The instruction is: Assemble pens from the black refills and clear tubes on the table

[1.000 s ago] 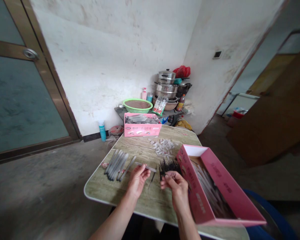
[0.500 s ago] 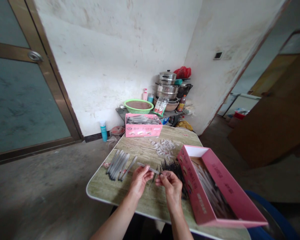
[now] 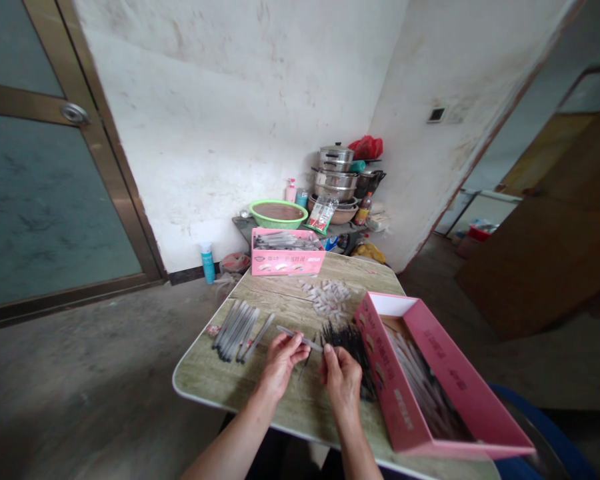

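Note:
Between my hands, above the table, is a slim translucent pen-like tube. My left hand pinches it near its middle. At its right end, my right hand has its thumb and fingers closed on it. A pile of thin black pieces lies just behind and right of my right hand. Left of my left hand, a row of similar tubes with dark ends rests on the table. Small pale pieces are heaped farther back.
On the wooden-patterned table, a large open pink box of tubes stands at the right, and a smaller filled pink box at the back. Behind are a green basin and stacked pots.
My right hand's fingers have closed in more around the tube's right end. The tube and my left hand have hardly moved.

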A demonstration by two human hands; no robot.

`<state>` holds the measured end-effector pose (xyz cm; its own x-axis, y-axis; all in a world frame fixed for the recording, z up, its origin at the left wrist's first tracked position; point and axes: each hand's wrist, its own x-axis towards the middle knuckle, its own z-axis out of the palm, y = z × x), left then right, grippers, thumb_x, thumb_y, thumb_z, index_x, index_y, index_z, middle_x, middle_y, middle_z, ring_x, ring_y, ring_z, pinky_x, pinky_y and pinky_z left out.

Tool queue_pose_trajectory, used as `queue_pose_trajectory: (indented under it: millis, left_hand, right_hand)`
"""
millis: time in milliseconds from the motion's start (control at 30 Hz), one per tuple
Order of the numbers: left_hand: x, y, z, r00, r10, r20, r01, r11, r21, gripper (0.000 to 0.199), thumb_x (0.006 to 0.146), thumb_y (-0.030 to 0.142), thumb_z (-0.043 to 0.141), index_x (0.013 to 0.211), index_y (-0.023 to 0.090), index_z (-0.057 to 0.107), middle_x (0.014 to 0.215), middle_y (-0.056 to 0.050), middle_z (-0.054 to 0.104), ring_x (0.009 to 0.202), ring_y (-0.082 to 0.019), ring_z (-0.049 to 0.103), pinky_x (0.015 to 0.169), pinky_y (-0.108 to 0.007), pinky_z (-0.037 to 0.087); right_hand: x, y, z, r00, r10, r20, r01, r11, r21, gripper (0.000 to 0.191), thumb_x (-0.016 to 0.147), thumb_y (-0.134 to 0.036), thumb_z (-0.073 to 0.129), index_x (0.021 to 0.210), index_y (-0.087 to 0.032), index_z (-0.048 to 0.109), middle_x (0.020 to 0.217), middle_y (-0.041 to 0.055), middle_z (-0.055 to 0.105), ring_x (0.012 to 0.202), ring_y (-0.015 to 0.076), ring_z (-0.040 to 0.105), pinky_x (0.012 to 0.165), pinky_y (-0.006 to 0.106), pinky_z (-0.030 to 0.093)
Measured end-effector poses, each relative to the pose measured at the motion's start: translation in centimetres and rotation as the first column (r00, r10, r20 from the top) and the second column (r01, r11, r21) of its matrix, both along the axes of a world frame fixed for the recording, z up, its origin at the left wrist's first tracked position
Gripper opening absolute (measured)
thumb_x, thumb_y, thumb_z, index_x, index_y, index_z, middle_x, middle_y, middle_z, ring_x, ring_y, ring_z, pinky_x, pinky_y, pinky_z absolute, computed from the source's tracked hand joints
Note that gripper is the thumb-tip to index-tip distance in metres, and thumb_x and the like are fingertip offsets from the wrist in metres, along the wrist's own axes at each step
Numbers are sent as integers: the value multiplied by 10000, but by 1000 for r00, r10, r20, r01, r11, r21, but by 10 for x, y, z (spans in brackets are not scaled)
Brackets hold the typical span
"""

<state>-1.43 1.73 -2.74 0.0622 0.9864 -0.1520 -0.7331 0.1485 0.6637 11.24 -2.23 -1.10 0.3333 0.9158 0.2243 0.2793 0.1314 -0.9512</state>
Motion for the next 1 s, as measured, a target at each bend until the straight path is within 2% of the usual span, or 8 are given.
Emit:
queue_pose_trajectory:
  millis: [133,300,367,500,667,833,900,1000]
  left_hand:
    - [0,-1,-1,1000,-6,-18,6,1000,13,297,641,260,810,842,98,664,732,-67,713,617,-149,682,586,-228,567]
    - [1,-1,-3,1000,-4,-27,5,1000,28,278,667,256,794,852,96,661,744,-71,714,631,-147,683,606,-230,567]
    - [1,-1,-3,999,-16,-32,17,999,29,285,663,258,796,851,94,660,750,-74,713,630,-148,683,604,-232,568]
    - [1,-1,-4,999,-30,-38,31,999,29,284,658,264,800,839,95,661,746,-71,710,627,-149,682,592,-229,567]
    - [1,0,-3,999,-29,-37,30,999,22,290,651,264,805,838,95,662,747,-72,709,629,-149,681,597,-229,568]
    - [2,0,-3,998,-42,-53,42,999,14,284,657,267,801,834,96,661,742,-65,708,624,-143,678,590,-226,565]
    - [2,0,-5,998,-37,-50,38,999,17,286,664,274,797,842,96,662,751,-63,708,630,-143,678,594,-226,564]
    - [2,1,-8,998,-34,-51,35,999,14,304,653,278,804,853,97,664,767,-66,710,636,-146,680,598,-232,565]
  right_hand:
    - [5,-1,2,999,-16,41,19,997,-73,500,902,-519,424,536,-185,490,418,-42,460,380,103,429,412,214,330]
    - [7,-6,8,990,91,-108,-99,992,-74,327,851,-483,530,796,-166,584,558,-17,580,424,128,524,373,203,355]
    - [7,-7,9,989,114,-89,-120,991,-58,314,844,-467,548,747,-169,572,536,-21,567,419,121,515,375,198,357]
    - [7,-8,9,996,75,-38,-79,988,-132,457,887,-523,441,595,-180,518,430,-27,506,337,107,454,352,205,330]
    - [9,-9,7,991,107,-81,-115,988,-102,352,864,-505,509,776,-171,574,536,-23,572,414,129,529,371,201,363]
    - [9,-9,6,992,117,-56,-123,985,-124,445,888,-521,444,617,-178,529,448,-22,532,354,110,472,365,206,341]
    - [9,-8,6,992,104,-77,-114,983,-147,467,896,-538,411,622,-179,530,449,-17,541,341,115,476,351,211,331]
    - [10,-9,5,990,106,-89,-115,988,-105,375,865,-510,500,691,-180,544,511,-21,570,377,118,504,359,205,343]
